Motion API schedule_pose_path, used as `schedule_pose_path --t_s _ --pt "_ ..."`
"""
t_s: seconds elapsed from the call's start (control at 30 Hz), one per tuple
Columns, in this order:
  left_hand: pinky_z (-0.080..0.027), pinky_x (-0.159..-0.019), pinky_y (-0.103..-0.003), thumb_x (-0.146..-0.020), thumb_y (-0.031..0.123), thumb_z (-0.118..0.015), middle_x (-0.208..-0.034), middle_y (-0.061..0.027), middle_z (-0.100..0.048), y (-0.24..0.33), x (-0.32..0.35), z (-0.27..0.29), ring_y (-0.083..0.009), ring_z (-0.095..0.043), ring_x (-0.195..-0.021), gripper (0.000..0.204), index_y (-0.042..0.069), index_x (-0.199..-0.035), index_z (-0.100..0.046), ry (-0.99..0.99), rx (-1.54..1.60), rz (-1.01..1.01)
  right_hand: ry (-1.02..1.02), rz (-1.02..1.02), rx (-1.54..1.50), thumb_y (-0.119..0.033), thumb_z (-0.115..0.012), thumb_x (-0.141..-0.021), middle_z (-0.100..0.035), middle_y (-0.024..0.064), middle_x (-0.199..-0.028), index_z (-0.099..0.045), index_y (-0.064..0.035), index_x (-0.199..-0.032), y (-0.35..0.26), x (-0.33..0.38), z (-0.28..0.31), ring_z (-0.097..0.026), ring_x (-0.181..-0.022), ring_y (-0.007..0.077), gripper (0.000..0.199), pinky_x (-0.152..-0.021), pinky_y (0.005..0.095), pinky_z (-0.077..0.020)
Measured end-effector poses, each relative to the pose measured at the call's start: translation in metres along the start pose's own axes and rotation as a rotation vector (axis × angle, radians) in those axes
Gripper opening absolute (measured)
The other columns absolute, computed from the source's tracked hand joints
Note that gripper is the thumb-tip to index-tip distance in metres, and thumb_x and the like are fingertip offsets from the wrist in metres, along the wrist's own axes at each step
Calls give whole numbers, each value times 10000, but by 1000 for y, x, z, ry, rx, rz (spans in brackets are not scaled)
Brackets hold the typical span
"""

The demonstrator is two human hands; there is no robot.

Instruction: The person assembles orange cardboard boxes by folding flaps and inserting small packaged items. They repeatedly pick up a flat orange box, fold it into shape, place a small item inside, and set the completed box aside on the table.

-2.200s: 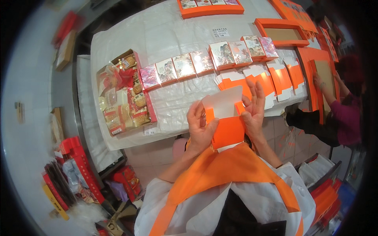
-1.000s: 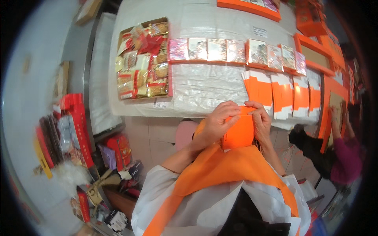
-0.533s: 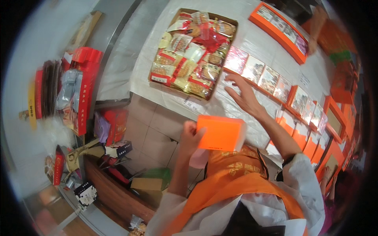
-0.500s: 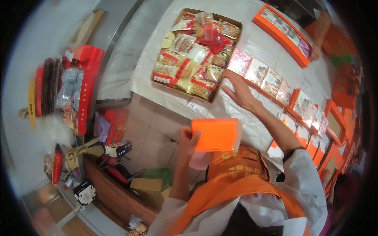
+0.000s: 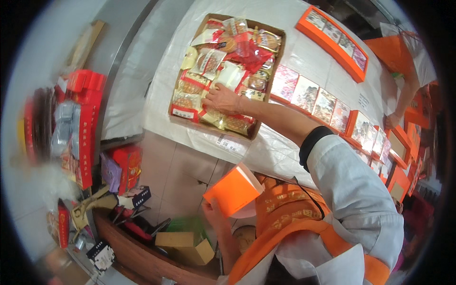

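Observation:
My left hand (image 5: 216,213) grips an orange box (image 5: 230,194) by its lower left edge. The box is tilted in front of my orange apron (image 5: 285,202), and a pale side of it shows at its upper right. My right hand (image 5: 223,99) is down in a shallow cardboard carton (image 5: 257,127) of packaged pastries (image 5: 192,85). Its bent fingers close on a wrapped pastry near the carton's middle; the hand hides most of that packet. Clear, red and gold wrappers surround it.
Picture-printed boxes (image 5: 304,92) line the white-covered table (image 5: 156,107) right of the carton. Beyond lies a long orange tray (image 5: 332,40) of similar boxes. A co-worker's hand (image 5: 392,121) is at the far right. Red boxes (image 5: 85,128) and a wooden bench (image 5: 128,240) stand left.
My right hand has moved left from the carton's right edge onto the packets inside. My left hand has lowered and tilted the orange box. The whole view has shifted slightly.

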State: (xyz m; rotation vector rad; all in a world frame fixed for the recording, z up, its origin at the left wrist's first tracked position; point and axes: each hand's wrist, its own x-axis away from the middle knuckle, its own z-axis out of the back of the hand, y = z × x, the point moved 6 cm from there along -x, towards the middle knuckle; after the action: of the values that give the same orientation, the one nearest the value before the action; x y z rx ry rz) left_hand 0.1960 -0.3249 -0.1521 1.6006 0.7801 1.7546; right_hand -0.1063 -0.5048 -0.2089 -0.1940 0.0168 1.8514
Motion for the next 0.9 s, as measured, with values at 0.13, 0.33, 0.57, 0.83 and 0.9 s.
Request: schedule_pose_path --t_s 0.13,0.33,0.57,0.83,0.9 --pt "-434 -816 -309 -915 281 -497 -1094 -100 -491 27 -7 -24 -176 -507 -960 417 -6 -1195 -383 -68 -41 -92 293 -402 -641 -126 -590 -738 -567 108 -1080 -453 -124 -1209 17 66 67 -524 -1062 234 490 -908 392 -411" --pt "-365 -936 -316 -944 267 -422 -1291 -112 -383 51 19 -98 -198 -423 -1127 539 29 -1377 -208 -291 -159 -254 942 -1140 -1935 -109 -632 -811 -489 106 -1194 -328 -49 -1287 7 245 137 -510 -1076 188 568 -883 326 -453" --pt "-341 -973 -331 -949 279 -418 -1317 -131 -354 51 96 -200 -212 -401 -1175 546 30 -1382 -197 -669 -73 -432 1387 -1138 -1688 -73 -619 -803 -492 108 -1159 -327 -39 -1257 -26 354 215 -513 -1041 178 541 -872 307 -454" --pt "-352 -941 -311 -949 245 -440 -1247 -119 -412 38 161 -253 -186 -428 -1113 514 26 -1364 -231 -832 -81 -552 1591 -1148 -1371 -72 -614 -792 -546 69 -1074 -451 -7 -1156 -57 446 273 -546 -942 132 404 -821 270 -458" --pt "-358 -937 -312 -947 252 -447 -1238 -110 -416 33 173 -260 -180 -428 -1108 511 37 -1362 -239 -877 -44 -497 1691 -1116 -1345 -74 -614 -792 -552 68 -1066 -465 -5 -1145 -59 460 276 -551 -926 128 389 -811 265 -457"
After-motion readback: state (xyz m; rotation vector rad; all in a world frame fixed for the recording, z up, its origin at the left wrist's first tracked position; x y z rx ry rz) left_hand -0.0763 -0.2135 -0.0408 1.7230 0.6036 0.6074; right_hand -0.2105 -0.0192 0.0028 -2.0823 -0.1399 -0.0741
